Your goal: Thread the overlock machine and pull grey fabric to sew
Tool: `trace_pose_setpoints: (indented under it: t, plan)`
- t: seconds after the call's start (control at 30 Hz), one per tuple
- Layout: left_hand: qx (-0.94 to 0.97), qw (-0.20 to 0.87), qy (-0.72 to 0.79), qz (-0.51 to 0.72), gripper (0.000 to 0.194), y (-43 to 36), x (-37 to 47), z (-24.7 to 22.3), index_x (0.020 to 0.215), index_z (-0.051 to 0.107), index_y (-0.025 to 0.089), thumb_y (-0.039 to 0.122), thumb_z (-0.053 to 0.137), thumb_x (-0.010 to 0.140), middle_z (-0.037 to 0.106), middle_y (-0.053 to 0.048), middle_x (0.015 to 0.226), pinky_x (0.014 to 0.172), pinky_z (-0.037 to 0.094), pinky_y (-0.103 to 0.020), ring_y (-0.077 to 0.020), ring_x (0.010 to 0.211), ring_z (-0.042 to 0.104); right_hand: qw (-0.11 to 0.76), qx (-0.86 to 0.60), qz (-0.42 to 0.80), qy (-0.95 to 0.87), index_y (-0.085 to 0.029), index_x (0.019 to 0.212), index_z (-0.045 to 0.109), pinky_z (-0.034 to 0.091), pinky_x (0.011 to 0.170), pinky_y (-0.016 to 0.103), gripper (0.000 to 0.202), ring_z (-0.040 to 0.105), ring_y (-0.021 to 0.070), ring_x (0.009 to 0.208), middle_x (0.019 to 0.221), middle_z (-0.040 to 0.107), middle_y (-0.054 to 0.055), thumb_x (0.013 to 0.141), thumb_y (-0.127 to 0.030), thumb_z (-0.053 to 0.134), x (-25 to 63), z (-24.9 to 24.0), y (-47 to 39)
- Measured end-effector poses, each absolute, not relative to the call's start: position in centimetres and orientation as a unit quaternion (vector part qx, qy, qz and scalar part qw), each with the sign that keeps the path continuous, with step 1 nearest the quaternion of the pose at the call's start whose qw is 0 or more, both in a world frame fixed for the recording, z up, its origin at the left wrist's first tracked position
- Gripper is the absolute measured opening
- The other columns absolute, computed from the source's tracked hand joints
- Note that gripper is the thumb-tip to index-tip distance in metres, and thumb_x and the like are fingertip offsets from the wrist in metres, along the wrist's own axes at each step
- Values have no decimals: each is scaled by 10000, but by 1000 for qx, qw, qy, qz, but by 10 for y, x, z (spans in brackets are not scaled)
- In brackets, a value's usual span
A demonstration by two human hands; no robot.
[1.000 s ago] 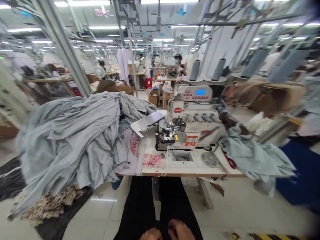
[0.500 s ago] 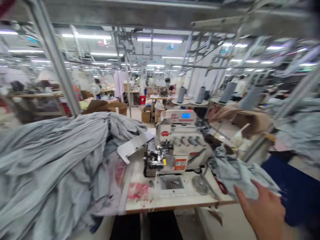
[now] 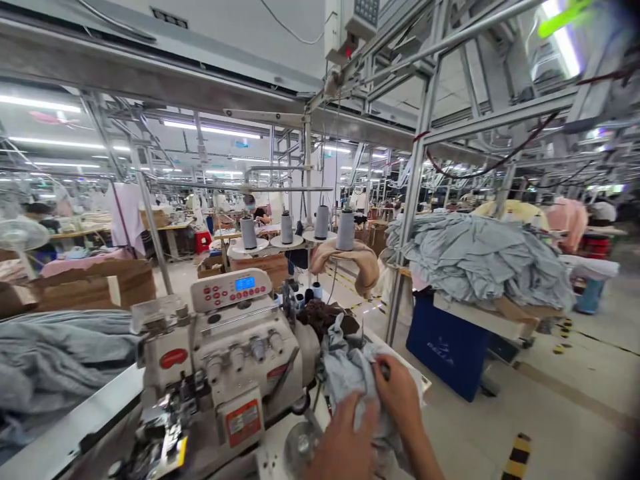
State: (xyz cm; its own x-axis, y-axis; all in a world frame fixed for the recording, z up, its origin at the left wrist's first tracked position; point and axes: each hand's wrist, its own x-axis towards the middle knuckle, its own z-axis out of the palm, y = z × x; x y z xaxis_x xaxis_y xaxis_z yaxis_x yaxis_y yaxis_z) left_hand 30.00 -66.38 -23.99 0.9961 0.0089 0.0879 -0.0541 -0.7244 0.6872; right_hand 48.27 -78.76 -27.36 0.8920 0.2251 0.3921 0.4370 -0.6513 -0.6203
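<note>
Both hands' fingers (image 3: 387, 373) curled — gripping grey cloth (image 3: 350, 373).

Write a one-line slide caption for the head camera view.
Both hands, left hand and right hand, grip grey fabric beside a sewing machine.

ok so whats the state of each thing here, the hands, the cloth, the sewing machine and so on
left hand: gripping the grey cloth
right hand: pinching the same cloth
grey cloth: bunched up, held beside the sewing machine
sewing machine: display lit blue, nothing visibly under the needle
thread cones: upright on their stand
grey fabric pile: heaped, crumpled
blue bin: standing on the floor
</note>
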Motion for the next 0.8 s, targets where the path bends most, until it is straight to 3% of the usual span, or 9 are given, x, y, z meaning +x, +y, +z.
trace_pose_setpoints:
  t: [0.07,0.13,0.23,0.33,0.5,0.67,0.8]
  plan:
    - [963,253,-90,31,1034,-669,358,-223,1545,221,282,12,635,637,156,-106,1619,1100,399,-480,-355,1370,378,397,-876,-123,-245,-151,999,669,459,938,442,373,627,298,1010,1044,695,162,832,-377,423,470,-277,-788]
    - [978,183,-100,-5,1128,-673,399,-214,1544,219,228,-16,683,547,175,-178,1602,1019,466,-525,-405,1298,452,416,-854,-92,-299,-159,993,692,479,934,390,402,637,287,1025,1045,708,143,827,-421,436,464,-277,-796]
    - [984,152,-96,-16,938,-673,426,-215,1407,468,148,14,751,523,454,-205,1439,939,516,-506,-399,1176,549,437,-839,-51,-319,-171,865,691,526,846,312,450,672,245,933,939,726,98,904,-502,389,476,-273,-822]
    - [985,141,-99,8,672,-674,428,-222,1180,634,138,-11,735,532,554,-164,1304,890,525,-499,-386,1116,569,420,-867,-55,-261,-145,927,659,550,695,315,510,682,227,792,886,717,96,959,-520,314,513,-263,-844]
    - [984,140,-107,1,668,-674,431,-235,1156,618,167,147,815,518,508,-163,1350,856,542,-526,-401,1130,535,268,-930,-41,-249,-158,940,674,510,861,382,129,651,183,875,906,698,35,944,-218,560,577,-244,-822]
    - [981,152,-118,-26,668,-667,436,-238,1206,593,160,199,786,568,495,-154,1350,912,528,-549,-390,1152,507,105,-972,-31,-210,-140,915,661,513,890,422,117,637,205,965,990,674,55,952,-232,597,586,-249,-771]
    - [978,164,-123,-36,567,-664,435,-234,1173,613,135,253,745,635,523,-173,1289,897,530,-566,-388,1121,515,36,-980,-32,-191,-143,1013,648,512,900,415,130,601,221,1061,1099,644,79,971,-232,563,581,-258,-755]
